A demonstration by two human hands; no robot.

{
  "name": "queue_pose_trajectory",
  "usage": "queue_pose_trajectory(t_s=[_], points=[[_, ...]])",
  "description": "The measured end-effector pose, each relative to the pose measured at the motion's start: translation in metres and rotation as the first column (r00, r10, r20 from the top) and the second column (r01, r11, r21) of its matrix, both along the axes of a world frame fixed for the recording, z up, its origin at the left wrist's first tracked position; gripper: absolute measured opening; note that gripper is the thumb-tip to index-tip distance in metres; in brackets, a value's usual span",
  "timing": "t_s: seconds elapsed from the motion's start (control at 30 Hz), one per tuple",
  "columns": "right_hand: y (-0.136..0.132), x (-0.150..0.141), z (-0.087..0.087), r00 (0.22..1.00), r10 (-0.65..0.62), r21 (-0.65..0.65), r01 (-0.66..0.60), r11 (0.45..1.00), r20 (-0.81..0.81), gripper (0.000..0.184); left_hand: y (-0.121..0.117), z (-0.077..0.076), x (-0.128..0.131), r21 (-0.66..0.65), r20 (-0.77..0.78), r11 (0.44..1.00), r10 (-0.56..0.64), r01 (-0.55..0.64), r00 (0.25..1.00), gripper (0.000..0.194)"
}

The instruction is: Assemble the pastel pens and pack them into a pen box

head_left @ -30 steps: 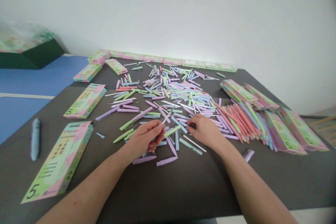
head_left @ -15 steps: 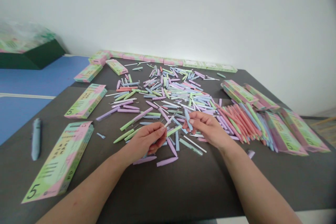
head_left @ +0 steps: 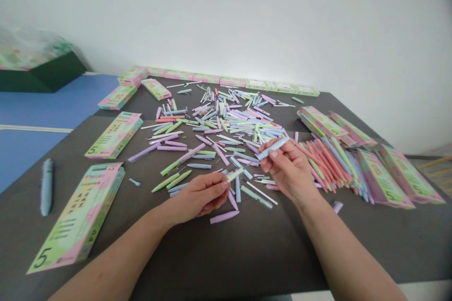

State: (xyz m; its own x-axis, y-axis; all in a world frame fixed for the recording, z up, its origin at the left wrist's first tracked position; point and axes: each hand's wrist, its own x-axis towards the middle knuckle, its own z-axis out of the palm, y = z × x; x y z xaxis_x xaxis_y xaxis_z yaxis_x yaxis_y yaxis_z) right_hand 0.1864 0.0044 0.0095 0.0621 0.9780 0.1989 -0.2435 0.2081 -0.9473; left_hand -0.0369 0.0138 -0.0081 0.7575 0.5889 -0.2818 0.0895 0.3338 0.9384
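Observation:
My right hand (head_left: 289,171) is closed on a light blue pen barrel (head_left: 272,147), lifted a little above the dark table (head_left: 247,249). My left hand (head_left: 201,194) rests low on the table, fingers pinched round a thin white refill (head_left: 234,174) that points toward the right hand. Between and beyond both hands lies a wide scatter of pastel pen parts (head_left: 226,127) in green, purple, blue and pink. A purple barrel (head_left: 224,217) lies just below my left hand.
A row of assembled pens (head_left: 328,162) lies right of my right hand, with flat pastel boxes (head_left: 381,176) beyond. More boxes (head_left: 79,216) lie at the left (head_left: 115,135) and along the far edge. A blue pen (head_left: 47,187) lies at the far left. The near table edge is close.
My right hand has picked a light blue barrel out of the pile and raised it up and to the right. My left hand has sunk slightly, still pinching the refill.

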Motion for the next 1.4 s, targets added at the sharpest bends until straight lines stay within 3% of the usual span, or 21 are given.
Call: queue_pose_trajectory(t_s=[0.27, 1.07, 1.3, 1.4], points=[[-0.004, -0.001, -0.001, 0.992, 0.060, -0.004, -0.060, 0.998, 0.107, 0.016, 0.000, 0.002, 0.001, 0.052, -0.021, 0.998, -0.025, 0.026, 0.999, 0.034], [-0.004, -0.001, -0.002, 0.984, 0.065, 0.064, -0.076, 0.995, 0.167, 0.016, -0.001, 0.001, 0.001, 0.074, -0.027, 0.997, -0.033, 0.035, 0.999, 0.035], [-0.010, -0.009, -0.001, 0.971, 0.129, 0.042, -0.140, 0.989, 0.199, 0.041, -0.002, 0.001, 0.002, 0.072, -0.019, 0.997, -0.024, 0.026, 1.000, 0.035], [-0.012, -0.012, -0.003, 0.967, 0.171, 0.042, -0.182, 0.982, 0.186, 0.041, -0.001, 0.001, 0.002, 0.085, -0.026, 0.996, -0.026, 0.028, 0.999, 0.035]])
